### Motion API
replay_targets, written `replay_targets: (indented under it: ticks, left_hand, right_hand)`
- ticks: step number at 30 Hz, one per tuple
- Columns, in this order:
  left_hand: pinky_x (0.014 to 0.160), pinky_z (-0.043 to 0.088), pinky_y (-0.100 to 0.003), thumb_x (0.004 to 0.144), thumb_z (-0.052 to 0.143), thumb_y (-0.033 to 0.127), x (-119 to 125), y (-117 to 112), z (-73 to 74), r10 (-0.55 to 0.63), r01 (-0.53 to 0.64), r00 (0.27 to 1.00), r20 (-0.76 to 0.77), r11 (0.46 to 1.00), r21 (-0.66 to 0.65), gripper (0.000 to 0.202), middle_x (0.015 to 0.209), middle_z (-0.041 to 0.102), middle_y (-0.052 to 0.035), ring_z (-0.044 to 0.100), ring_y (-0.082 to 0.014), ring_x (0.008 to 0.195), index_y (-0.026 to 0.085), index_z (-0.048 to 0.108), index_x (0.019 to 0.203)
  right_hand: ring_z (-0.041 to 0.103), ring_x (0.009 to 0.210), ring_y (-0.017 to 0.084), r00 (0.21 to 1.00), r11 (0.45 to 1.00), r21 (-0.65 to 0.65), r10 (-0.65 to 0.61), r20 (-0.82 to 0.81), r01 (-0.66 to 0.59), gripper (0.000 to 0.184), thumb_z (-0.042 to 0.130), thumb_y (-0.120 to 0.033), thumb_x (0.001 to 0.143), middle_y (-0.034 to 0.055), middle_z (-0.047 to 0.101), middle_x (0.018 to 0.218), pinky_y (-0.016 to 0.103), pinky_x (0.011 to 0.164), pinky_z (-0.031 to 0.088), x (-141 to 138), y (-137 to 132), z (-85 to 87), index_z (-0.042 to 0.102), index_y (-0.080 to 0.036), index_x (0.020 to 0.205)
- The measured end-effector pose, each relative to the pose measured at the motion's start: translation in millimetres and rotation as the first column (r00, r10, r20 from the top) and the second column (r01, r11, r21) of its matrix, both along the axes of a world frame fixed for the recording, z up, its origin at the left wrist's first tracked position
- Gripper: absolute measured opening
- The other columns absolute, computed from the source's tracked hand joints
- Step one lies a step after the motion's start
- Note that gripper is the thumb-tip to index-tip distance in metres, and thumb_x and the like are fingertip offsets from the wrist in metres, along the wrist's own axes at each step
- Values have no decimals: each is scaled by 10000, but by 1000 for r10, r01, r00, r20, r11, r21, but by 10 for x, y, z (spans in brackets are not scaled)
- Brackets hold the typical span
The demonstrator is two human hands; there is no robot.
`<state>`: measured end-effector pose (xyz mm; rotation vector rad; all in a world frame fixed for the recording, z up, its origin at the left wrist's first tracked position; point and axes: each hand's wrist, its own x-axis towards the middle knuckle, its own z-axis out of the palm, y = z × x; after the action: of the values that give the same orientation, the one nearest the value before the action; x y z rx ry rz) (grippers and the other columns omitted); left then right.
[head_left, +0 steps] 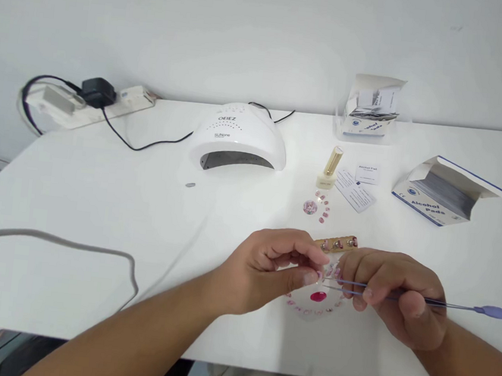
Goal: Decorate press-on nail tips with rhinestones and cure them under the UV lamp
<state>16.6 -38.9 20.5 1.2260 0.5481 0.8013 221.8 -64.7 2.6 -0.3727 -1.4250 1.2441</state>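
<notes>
Head view: I see left hand [264,273] pinching small pink piece [319,275] above clear sheet [303,296]; right hand [405,297] grips purple tweezers [465,307], tips near piece. Rear carton [365,127], packets [372,103] poking out, sits in clear tray [389,140]. Alcohol Pads box [432,206] open, packed with sachets [445,193].
</notes>
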Motion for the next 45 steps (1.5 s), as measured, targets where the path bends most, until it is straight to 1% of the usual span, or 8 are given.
replay_targets:
  ticks: [7, 13, 17, 22, 27, 35, 40, 45]
  left_hand:
    - [590, 498, -212, 814, 645, 95, 6, 4, -1, 13, -13, 1000, -22, 1000, 2, 109, 760, 638, -47, 587, -105, 677, 138, 695, 901]
    - [537, 479, -197, 813, 668, 169, 4, -3, 2, 23, -24, 997, -67, 1000, -4, 86, 745, 623, -51, 566, -101, 641, 128, 690, 886]
    - [539, 474, -194, 810, 671, 165, 8, -4, 3, 17, -17, 999, -50, 1000, -9, 87, 747, 619, -44, 553, -92, 630, 138, 692, 890]
    - [525, 465, -192, 800, 690, 194, 13, -4, 2, 26, -31, 997, -72, 998, -59, 96, 734, 616, -43, 551, -93, 618, 129, 693, 871]
    - [518, 465, -187, 793, 696, 186, 14, -5, 5, 34, -37, 998, -58, 998, -49, 99, 731, 616, -39, 548, -87, 603, 128, 694, 873]
    - [520, 472, -193, 785, 704, 216, 23, 1, 23, 38, -41, 996, -85, 998, -40, 117, 717, 611, -41, 545, -90, 602, 123, 686, 854]
    - [562, 485, -199, 794, 691, 184, 17, -1, 1, 35, -37, 997, -66, 999, -33, 93, 729, 612, -36, 561, -93, 635, 132, 690, 872]
    - [549, 471, -198, 799, 689, 193, 11, -11, -7, 36, -39, 996, -76, 999, -39, 97, 729, 610, -42, 550, -94, 631, 125, 687, 868]
  right_hand:
    - [543, 606, 168, 999, 998, -53, 38, -8, -38, 330, 491, -437, 911, 47, 598, 617, 353, 586, 481, 16, -4, -1, 685, -172, 877]
    - [541, 598, 172, 999, 999, -38, -4, -32, 3, 323, 477, -392, 924, 48, 594, 607, 364, 592, 476, 6, -22, -26, 698, -157, 914]
    - [547, 606, 176, 999, 999, -32, -30, -24, 29, 325, 486, -389, 922, 51, 590, 607, 374, 598, 484, 8, -44, -38, 695, -141, 898]
    - [554, 617, 175, 1000, 1000, -12, -27, -10, 27, 332, 479, -391, 928, 59, 597, 619, 375, 600, 490, 14, -43, -32, 688, -134, 899]
    - [562, 627, 182, 998, 998, -5, -55, 20, 55, 340, 476, -418, 926, 54, 596, 618, 385, 610, 495, 24, -48, -44, 686, -150, 921]
    - [549, 613, 176, 997, 998, 14, -60, 38, 60, 321, 473, -394, 929, 53, 581, 614, 378, 601, 489, 26, -47, -29, 682, -151, 902]
    - [551, 601, 169, 999, 999, 10, -43, 17, 43, 331, 471, -392, 931, 59, 592, 608, 374, 593, 492, 10, -32, -24, 673, -137, 867]
    - [542, 577, 164, 999, 999, 25, -48, -2, 48, 325, 469, -392, 927, 57, 583, 588, 362, 566, 489, -10, -13, -14, 657, -138, 851]
